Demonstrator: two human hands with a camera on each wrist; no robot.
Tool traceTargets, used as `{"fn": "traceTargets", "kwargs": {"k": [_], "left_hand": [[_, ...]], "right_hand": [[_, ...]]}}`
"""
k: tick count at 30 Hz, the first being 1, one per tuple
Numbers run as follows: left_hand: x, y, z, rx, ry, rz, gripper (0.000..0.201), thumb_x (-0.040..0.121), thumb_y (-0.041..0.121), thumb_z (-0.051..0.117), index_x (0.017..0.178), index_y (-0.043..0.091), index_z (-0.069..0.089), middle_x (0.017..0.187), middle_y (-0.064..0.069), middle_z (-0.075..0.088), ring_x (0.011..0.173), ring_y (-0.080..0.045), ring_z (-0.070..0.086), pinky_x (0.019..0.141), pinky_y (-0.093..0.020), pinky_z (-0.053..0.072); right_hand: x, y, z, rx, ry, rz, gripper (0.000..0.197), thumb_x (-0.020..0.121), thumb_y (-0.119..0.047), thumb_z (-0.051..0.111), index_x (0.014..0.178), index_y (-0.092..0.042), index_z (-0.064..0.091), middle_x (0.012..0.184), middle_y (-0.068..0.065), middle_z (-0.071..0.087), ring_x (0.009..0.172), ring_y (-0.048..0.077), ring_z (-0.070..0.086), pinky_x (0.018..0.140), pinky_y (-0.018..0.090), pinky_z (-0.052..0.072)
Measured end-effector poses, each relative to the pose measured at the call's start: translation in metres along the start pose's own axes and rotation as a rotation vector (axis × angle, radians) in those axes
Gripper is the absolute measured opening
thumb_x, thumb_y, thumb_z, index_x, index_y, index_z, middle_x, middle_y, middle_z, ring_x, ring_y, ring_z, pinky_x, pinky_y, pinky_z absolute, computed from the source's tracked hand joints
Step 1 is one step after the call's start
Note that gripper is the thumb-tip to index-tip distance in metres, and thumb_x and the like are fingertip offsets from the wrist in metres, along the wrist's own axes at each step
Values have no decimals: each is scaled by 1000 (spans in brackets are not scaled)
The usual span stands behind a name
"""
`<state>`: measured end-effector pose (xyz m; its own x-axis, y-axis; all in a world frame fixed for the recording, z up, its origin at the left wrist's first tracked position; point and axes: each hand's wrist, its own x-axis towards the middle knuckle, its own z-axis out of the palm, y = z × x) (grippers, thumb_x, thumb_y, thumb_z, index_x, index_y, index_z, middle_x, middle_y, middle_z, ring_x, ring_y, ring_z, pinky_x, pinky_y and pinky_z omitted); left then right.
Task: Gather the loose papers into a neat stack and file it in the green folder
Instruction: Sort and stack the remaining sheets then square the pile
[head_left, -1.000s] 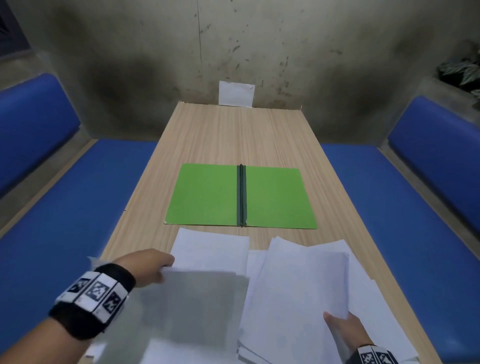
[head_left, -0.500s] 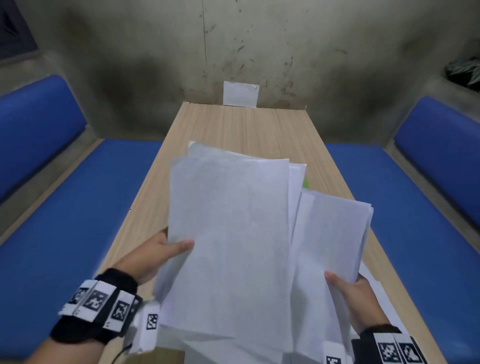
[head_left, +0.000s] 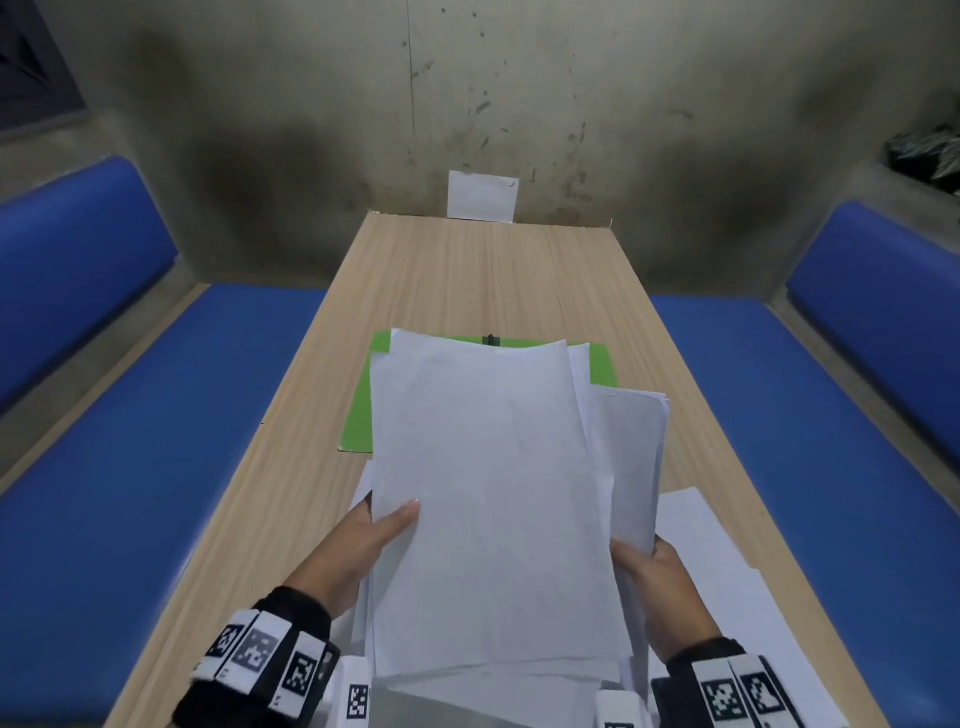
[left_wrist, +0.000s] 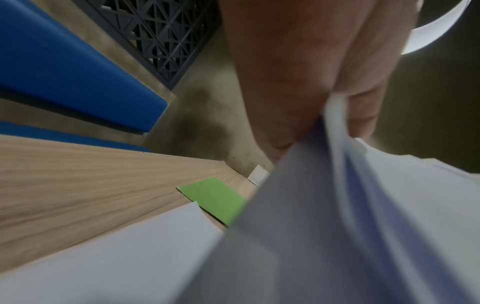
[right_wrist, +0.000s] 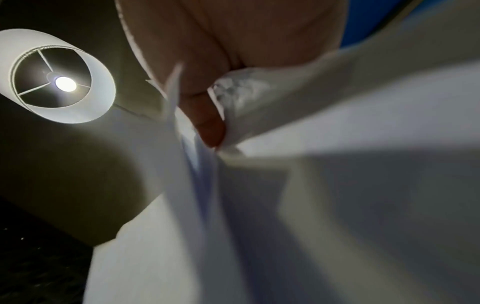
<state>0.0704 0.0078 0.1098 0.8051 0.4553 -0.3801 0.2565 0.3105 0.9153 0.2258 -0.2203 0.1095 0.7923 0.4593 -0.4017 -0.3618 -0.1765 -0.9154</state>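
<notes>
Now my left hand (head_left: 363, 540) and right hand (head_left: 657, 574) each clamp a grip on a side edge of the uneven paper stack (head_left: 493, 493), lifted above the desk (head_left: 467, 270). Behind it lies the open green folder (head_left: 358, 415). More sheets (head_left: 711, 561) rest beneath.

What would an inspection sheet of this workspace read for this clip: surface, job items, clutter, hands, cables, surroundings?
Surface: wooden table, far half bare.
Job's things: bundle of papers lifted, edges uneven; green folder lying open, mostly hidden behind it; loose sheets on the table at right.
Clutter: nothing seen.
Hands: left hand holds the bundle's left edge, right hand its right edge.
Cables: nothing seen.
Surroundings: blue benches on both sides, stained wall, white note on it, lit lamp overhead.
</notes>
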Motion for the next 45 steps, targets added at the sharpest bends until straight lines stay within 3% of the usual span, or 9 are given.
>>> {"fn": "traceTargets", "kwargs": {"k": [6, 8, 11, 15, 18, 28, 31, 36, 45], "left_hand": [[0, -9, 12, 17, 142, 85, 63, 61, 40, 74, 120, 26, 55, 114, 1, 70, 102, -16, 68, 95, -41, 50], [-2, -7, 15, 53, 187, 115, 39, 70, 31, 73, 107, 25, 62, 104, 0, 74, 92, -13, 71, 87, -35, 55], [-15, 4, 18, 46, 250, 214, 18, 80, 15, 71, 95, 23, 65, 82, 12, 77, 74, -3, 71, 61, -14, 54], [-41, 20, 19, 235, 407, 418, 28, 64, 23, 80, 84, 9, 66, 53, 14, 68, 67, -7, 69, 65, -31, 53], [-44, 23, 18, 118, 255, 450, 44, 57, 18, 86, 95, 28, 65, 80, 19, 74, 75, 3, 68, 62, -11, 51], [-30, 36, 24, -39, 305, 658, 59, 50, 74, 69, 88, 29, 67, 91, 2, 75, 92, -20, 65, 84, -31, 50], [-18, 37, 30, -40, 448, 625, 10, 74, 38, 71, 72, 30, 67, 74, 10, 73, 83, -16, 63, 79, -20, 49], [-14, 11, 27, -38, 339, 548, 38, 60, 39, 80, 89, 20, 65, 73, 18, 72, 66, 3, 65, 62, -8, 49], [7, -57, 4, 167, 252, 83, 39, 46, 46, 77, 80, 27, 73, 95, -14, 74, 95, -33, 67, 85, -52, 53]], "right_hand": [[-8, -7, 17, 99, -104, -37, 84, 53, -82, 56, 110, -20, 65, 104, 4, 74, 97, 18, 70, 87, 37, 53], [-6, -7, 19, 14, -30, -112, 84, 34, -72, 76, 95, -16, 67, 93, 5, 76, 84, 17, 72, 73, 30, 57], [-10, -18, 21, -38, 4, -156, 26, 69, -23, 79, 89, -9, 69, 87, 9, 77, 75, 17, 72, 64, 24, 57], [-18, -28, 20, -17, -97, -268, 5, 80, -4, 67, 82, -6, 71, 78, 6, 76, 72, 18, 69, 58, 18, 54], [-21, -30, 24, -34, -165, -330, 15, 76, -3, 71, 87, -14, 71, 88, 8, 77, 81, 17, 71, 66, 24, 56], [-14, -48, 41, 154, -62, -480, 51, 60, -66, 68, 91, -26, 67, 95, -4, 66, 91, 13, 59, 81, 27, 45], [-4, -49, 46, 109, 65, -504, 8, 78, -31, 70, 75, -25, 65, 83, -8, 65, 86, 13, 58, 80, 24, 45], [9, -25, 40, 160, 0, -387, 26, 70, -17, 79, 92, -18, 64, 84, -2, 71, 72, 10, 68, 59, 14, 53], [31, 61, 26, -134, -44, -94, 15, 64, -15, 82, 68, -18, 69, 62, -5, 72, 69, 17, 67, 62, 20, 54]]}}
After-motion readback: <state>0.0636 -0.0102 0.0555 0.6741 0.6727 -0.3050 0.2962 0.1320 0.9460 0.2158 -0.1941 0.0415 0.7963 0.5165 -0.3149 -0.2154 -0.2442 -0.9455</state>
